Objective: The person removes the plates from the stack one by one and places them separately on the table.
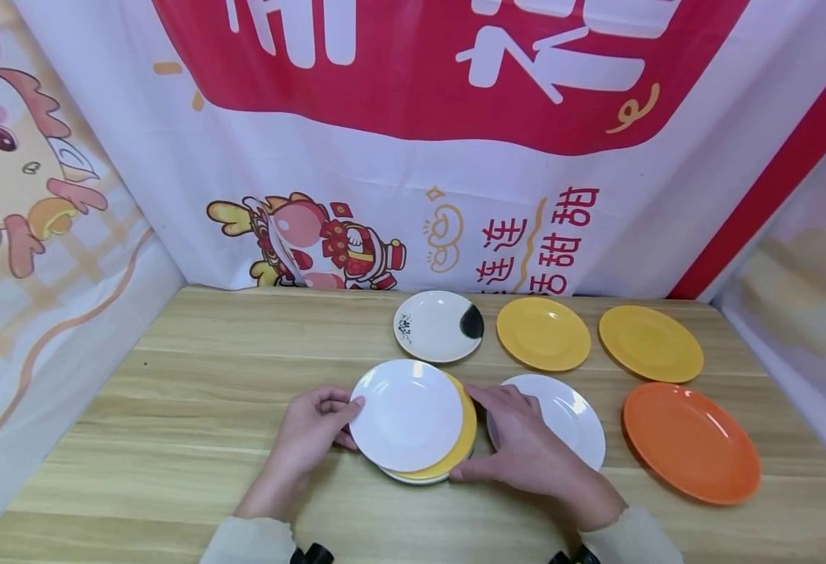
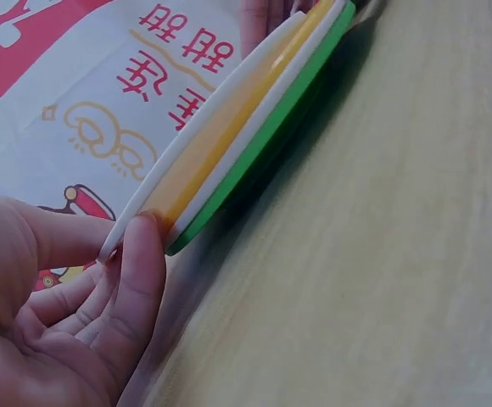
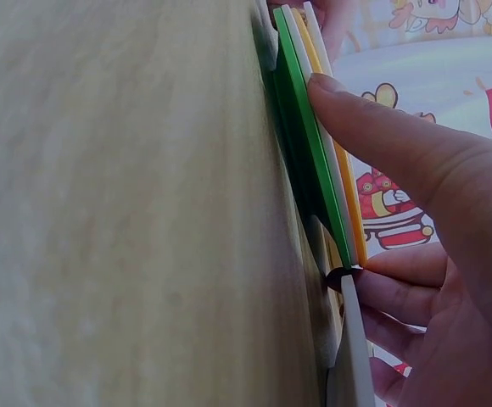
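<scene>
A stack of plates stands on the table between both hands. On top is a white plate (image 1: 407,415), shifted a little left over a yellow plate (image 1: 467,427). Beneath these, the wrist views show another pale plate and a green layer (image 3: 304,153) at the bottom. My left hand (image 1: 314,427) pinches the top white plate's left rim between thumb and forefinger. At the right side, my right hand (image 1: 525,439) holds the stack's edge, its thumb on the near rim and fingertips on the far rim. Part of another white plate (image 1: 573,415) lies behind that hand.
At the back lie a patterned white plate (image 1: 437,327) and two yellow plates (image 1: 542,334), (image 1: 651,343). An orange plate (image 1: 691,442) lies at the right. A printed cloth (image 1: 356,157) hangs behind the wooden table (image 1: 194,407).
</scene>
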Demonstrator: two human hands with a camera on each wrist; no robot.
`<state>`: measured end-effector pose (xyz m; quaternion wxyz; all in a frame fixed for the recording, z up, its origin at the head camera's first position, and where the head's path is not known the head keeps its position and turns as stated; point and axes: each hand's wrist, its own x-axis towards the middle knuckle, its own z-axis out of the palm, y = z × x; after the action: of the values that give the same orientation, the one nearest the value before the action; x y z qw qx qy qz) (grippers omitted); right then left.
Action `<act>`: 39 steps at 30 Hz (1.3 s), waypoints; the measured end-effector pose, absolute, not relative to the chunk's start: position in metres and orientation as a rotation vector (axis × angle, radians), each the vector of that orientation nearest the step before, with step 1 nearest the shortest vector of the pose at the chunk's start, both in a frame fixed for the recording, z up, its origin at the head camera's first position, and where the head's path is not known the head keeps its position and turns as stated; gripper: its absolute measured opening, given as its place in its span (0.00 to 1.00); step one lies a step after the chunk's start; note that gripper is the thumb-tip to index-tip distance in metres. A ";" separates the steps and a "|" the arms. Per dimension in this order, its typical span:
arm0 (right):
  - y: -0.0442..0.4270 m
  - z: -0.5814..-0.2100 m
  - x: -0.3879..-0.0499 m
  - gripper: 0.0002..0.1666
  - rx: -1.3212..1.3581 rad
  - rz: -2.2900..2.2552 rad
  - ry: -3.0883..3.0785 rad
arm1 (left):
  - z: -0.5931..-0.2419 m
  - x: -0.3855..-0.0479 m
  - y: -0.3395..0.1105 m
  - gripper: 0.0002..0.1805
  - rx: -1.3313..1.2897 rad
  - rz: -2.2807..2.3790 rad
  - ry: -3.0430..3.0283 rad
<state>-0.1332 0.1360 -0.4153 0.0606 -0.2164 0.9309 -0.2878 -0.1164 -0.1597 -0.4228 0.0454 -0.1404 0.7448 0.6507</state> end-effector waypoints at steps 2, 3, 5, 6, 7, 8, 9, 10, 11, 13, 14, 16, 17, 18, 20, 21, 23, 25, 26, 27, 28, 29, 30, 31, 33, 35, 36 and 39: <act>0.136 -0.415 -0.133 0.68 -0.660 -0.867 2.821 | -0.421 -0.117 -0.161 0.13 -0.434 1.999 2.256; 0.137 -0.416 -0.133 0.68 -0.663 -0.867 2.824 | -0.421 -0.118 -0.161 0.13 -0.431 2.006 2.249; 0.137 -0.416 -0.133 0.68 -0.668 -0.867 2.828 | -0.419 -0.119 -0.163 0.13 -0.439 2.013 2.241; 0.137 -0.416 -0.133 0.68 -0.666 -0.867 2.830 | -0.418 -0.119 -0.163 0.13 -0.445 2.019 2.236; 0.137 -0.416 -0.134 0.68 -0.666 -0.868 2.830 | -0.418 -0.120 -0.164 0.13 -0.454 2.030 2.227; 0.138 -0.416 -0.134 0.68 -0.663 -0.871 2.831 | -0.417 -0.120 -0.165 0.14 -0.462 2.039 2.221; 0.138 -0.416 -0.134 0.68 -0.657 -0.876 2.829 | -0.416 -0.121 -0.166 0.15 -0.471 2.046 2.214; 0.138 -0.416 -0.134 0.68 -0.647 -0.879 2.822 | -0.416 -0.121 -0.167 0.16 -0.483 2.054 2.207; 0.138 -0.416 -0.134 0.68 -0.638 -0.884 2.816 | -0.415 -0.122 -0.168 0.16 -0.496 2.062 2.199; 0.138 -0.417 -0.134 0.69 -0.623 -0.889 2.804 | -0.413 -0.122 -0.171 0.17 -0.523 2.080 2.187; 0.138 -0.417 -0.133 0.69 -0.619 -0.892 2.800 | -0.412 -0.123 -0.173 0.18 -0.536 2.091 2.179; 0.138 -0.417 -0.133 0.69 -0.615 -0.890 2.795 | -0.409 -0.125 -0.178 0.19 -0.563 2.123 2.158; 0.138 -0.417 -0.133 0.69 -0.616 -0.888 2.798 | -0.408 -0.126 -0.181 0.19 -0.575 2.140 2.148; 0.139 -0.416 -0.134 0.69 -0.618 -0.883 2.800 | -0.407 -0.128 -0.184 0.20 -0.587 2.157 2.137; 0.139 -0.416 -0.134 0.69 -0.621 -0.876 2.807 | -0.406 -0.132 -0.191 0.21 -0.605 2.184 2.116; 0.139 -0.416 -0.134 0.69 -0.622 -0.871 2.810 | -0.405 -0.134 -0.194 0.22 -0.615 2.191 2.112; 0.139 -0.416 -0.134 0.69 -0.627 -0.867 2.814 | -0.404 -0.140 -0.202 0.22 -0.631 2.206 2.110; 0.139 -0.416 -0.134 0.69 -0.636 -0.868 2.820 | -0.404 -0.147 -0.211 0.22 -0.648 2.206 2.105; 0.139 -0.416 -0.134 0.69 -0.643 -0.870 2.822 | -0.404 -0.151 -0.215 0.22 -0.661 2.211 2.094; 0.139 -0.417 -0.134 0.68 -0.650 -0.875 2.823 | -0.405 -0.154 -0.219 0.22 -0.674 2.215 2.081; 0.139 -0.417 -0.134 0.68 -0.656 -0.878 2.824 | -0.405 -0.158 -0.224 0.22 -0.684 2.226 2.061; 0.139 -0.417 -0.134 0.68 -0.661 -0.882 2.825 | -0.405 -0.161 -0.228 0.22 -0.696 2.232 2.038; 0.139 -0.417 -0.134 0.68 -0.667 -0.883 2.826 | -0.406 -0.163 -0.232 0.23 -0.710 2.239 2.012; 0.139 -0.417 -0.134 0.68 -0.671 -0.886 2.826 | -0.406 -0.166 -0.235 0.24 -0.721 2.250 1.984; 0.139 -0.418 -0.134 0.68 -0.674 -0.888 2.827 | -0.406 -0.171 -0.241 0.27 -0.739 2.269 1.944; 0.140 -0.418 -0.134 0.68 -0.671 -0.889 2.825 | -0.406 -0.176 -0.245 0.29 -0.754 2.281 1.912; 0.140 -0.418 -0.134 0.68 -0.668 -0.890 2.823 | -0.406 -0.178 -0.247 0.30 -0.758 2.287 1.901; 0.139 -0.417 -0.134 0.69 -0.656 -0.896 2.815 | -0.405 -0.183 -0.249 0.32 -0.757 2.303 1.886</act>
<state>-0.1344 0.1394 -0.4175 0.0579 -0.2164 0.9287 -0.2956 -0.1834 -0.2495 -0.4050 0.0350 -0.2464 0.6135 0.7494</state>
